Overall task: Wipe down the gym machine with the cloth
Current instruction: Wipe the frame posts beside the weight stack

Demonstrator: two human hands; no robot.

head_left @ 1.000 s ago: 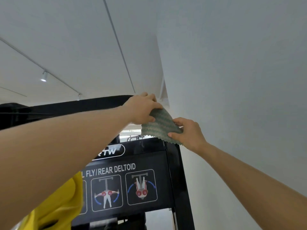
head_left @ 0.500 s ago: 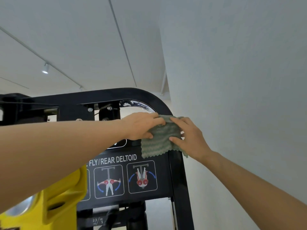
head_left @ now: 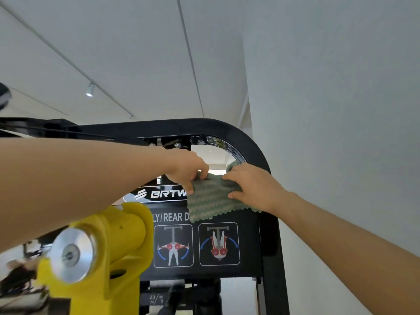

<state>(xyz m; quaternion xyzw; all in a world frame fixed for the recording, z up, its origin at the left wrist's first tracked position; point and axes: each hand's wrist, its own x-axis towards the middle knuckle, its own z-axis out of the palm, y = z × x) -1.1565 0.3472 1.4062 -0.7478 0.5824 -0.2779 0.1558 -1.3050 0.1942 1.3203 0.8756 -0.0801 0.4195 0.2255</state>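
Both hands grip green cloth (head_left: 212,200) at machine frame (head_left: 254,142) top-right corner: L hand (head_left: 185,170) pinches its left top edge, R hand (head_left: 252,186) fingers curled on right edge; cloth hangs over label panel (head_left: 204,269).

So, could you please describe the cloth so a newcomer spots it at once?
Start at the black machine frame by the white wall. Under its curve, left hand and right hand hold the cloth. Only it is soft, green, wavy-striped.
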